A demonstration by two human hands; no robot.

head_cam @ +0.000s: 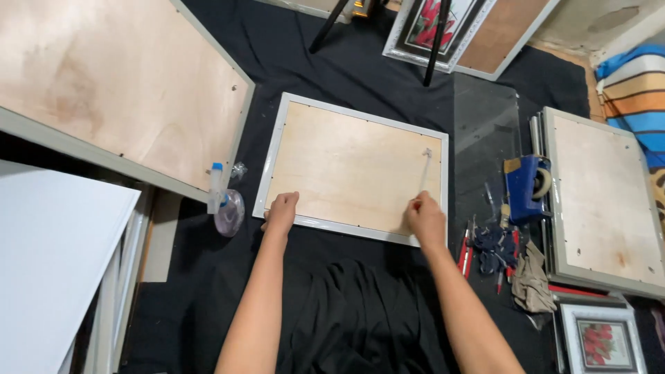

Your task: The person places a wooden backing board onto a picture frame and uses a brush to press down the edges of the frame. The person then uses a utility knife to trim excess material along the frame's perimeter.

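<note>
we see a white picture frame [353,170] lying face down on black cloth [360,62], plywood back up. our left hand [281,211] rests curled on the frame's near edge, gripping nothing we can make out. our right hand [425,218], at the frame's near right corner, pinches a thin white strip [424,170] running up across the backing. a blue tape dispenser [526,187] sits right of the frame.

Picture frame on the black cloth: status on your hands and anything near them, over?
Left hand resting on the frame lower edge. Right hand pinching a thin white strip over the plywood backing. Spray bottle left, tape dispenser right, both clear.
</note>
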